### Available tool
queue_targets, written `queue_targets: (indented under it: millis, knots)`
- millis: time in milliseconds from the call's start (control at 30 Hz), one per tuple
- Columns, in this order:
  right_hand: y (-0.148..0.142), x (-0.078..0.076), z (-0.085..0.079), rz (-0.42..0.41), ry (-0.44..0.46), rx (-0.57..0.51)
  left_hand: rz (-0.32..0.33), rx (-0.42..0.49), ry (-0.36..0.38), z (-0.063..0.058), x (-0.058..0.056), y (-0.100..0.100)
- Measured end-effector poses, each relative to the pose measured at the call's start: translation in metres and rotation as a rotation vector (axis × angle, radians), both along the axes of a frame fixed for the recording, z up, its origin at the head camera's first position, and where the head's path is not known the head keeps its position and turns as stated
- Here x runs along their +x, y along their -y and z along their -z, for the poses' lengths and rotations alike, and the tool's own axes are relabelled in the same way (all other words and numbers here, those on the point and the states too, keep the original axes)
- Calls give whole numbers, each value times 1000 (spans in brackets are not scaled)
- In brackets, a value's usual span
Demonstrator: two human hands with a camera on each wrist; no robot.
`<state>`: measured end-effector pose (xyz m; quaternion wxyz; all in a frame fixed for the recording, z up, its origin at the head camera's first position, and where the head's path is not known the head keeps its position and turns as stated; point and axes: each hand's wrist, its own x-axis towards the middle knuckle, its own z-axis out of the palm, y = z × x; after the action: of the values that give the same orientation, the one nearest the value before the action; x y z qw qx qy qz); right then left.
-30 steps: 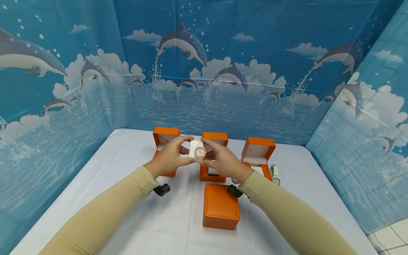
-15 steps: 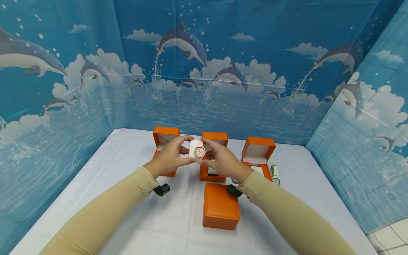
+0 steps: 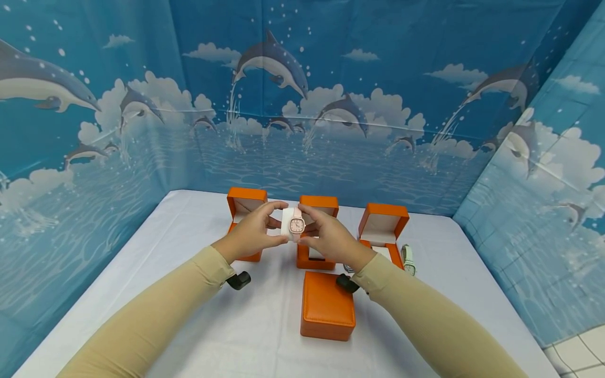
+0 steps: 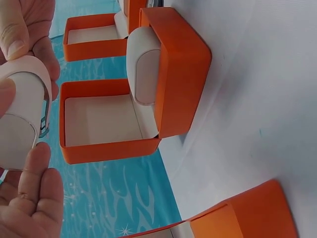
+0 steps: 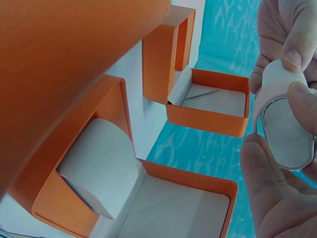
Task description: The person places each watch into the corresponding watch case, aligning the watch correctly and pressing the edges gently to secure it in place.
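The watch (image 3: 297, 225) is held above the table, in front of the middle box (image 3: 315, 263), its strap (image 3: 296, 212) around the white cushion (image 3: 285, 220) and its dial facing the wearer. The left hand (image 3: 249, 233) is clamped on the cushion's left edge between thumb and fingers; the right hand (image 3: 334, 239) pinches the strap side above and below the case. Gripping from opposite sides appears to steady the assembly and leave the dial unobstructed. Whether the buckle is fastened cannot be told. The left box (image 3: 247, 195) and right box (image 3: 384, 210) stand open alongside the middle one, presumably for ready access. The closed box (image 3: 328, 304) sits nearer the wearer; the green watch (image 3: 408, 260) lies beside the right box.
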<state>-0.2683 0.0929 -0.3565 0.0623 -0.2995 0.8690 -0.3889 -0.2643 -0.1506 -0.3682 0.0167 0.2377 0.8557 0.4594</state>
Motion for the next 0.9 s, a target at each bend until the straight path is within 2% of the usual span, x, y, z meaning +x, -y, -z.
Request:
queue_targets:
  millis: [900]
  knots:
    - [2, -2, 3, 7, -11, -9, -9, 29, -12, 0, 3, -1]
